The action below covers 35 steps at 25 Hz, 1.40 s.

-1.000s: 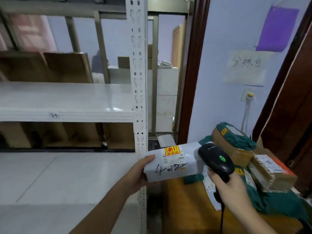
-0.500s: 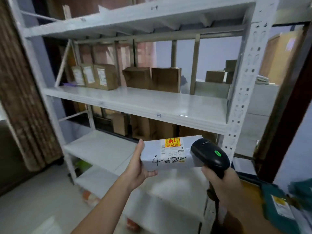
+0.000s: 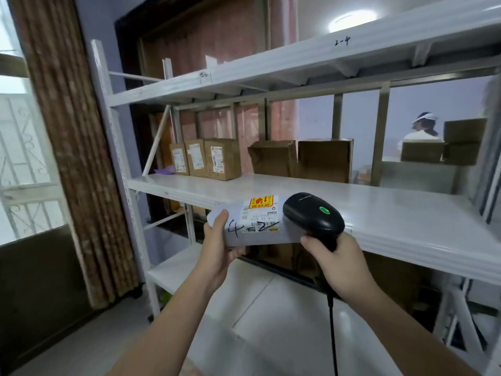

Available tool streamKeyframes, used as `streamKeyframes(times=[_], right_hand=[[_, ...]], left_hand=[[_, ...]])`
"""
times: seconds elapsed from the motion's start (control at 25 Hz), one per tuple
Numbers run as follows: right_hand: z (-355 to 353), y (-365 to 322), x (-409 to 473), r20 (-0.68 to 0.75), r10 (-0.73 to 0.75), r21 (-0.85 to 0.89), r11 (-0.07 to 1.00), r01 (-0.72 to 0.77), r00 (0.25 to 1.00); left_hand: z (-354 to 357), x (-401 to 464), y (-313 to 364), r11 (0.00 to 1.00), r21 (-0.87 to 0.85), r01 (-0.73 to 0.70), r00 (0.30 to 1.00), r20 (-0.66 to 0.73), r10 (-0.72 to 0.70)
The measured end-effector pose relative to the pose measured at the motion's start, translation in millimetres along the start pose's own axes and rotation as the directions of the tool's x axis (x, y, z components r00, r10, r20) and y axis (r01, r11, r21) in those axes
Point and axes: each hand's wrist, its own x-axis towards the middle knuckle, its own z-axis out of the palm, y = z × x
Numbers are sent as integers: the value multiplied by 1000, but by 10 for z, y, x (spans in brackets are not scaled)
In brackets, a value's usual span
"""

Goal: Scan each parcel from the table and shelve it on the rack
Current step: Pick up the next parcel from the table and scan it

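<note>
I see the white parcel (image 3: 253, 226) lying flat, held level at the front edge of the rack's (image 3: 393, 226) middle shelf. Its top carries a yellow-red sticker, a printed label and black handwritten marks.

I see a brown patterned curtain (image 3: 73, 147) hanging down the left, beside a window (image 3: 24, 169) with white scrolled bars that lets in daylight. A lavender wall (image 3: 447, 104) runs behind, a round ceiling lamp (image 3: 352, 20) glows at the top, and pale floor tiles (image 3: 271, 316) lie below. A dark-framed doorway (image 3: 206, 36) stands at the back.
</note>
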Motion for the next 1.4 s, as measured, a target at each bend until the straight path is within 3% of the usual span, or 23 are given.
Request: streamKeyframes(times=[0.4,0.68,0.88,1.0,1.12,1.24,1.28,1.4], right_hand=[[711,155,1519,-40,2,8,1000,-1,999],[1182,272,2352,-6,131,-84,988,-131,991],[1675,346,2646,-95,291,-2,956,-292,952],[2012,354,2813,-165,315,-6,947,-321,935],[2335,342,2935,-242,325,24,944,-329,914],[2486,313,2970,-300,342,63,939,-339,891],[2516,296,2974,-317,343,66,938,-340,884],[2561,249,2954,-374,335,50,939,-341,865]], left_hand=[[-170,1846,368,905,401,-146,988,18,151],[-310,2859,358,858,458,-232,972,88,216],[-593,3621,276,785,567,-249,966,203,161],[-768,4004,297,753,586,-298,949,271,164],[-913,4200,403,666,577,-473,866,445,229],[-975,4357,419,449,596,-666,733,636,242],[-974,4419,411,381,611,-694,712,662,234],[-894,4588,408,337,627,-702,707,671,225]])
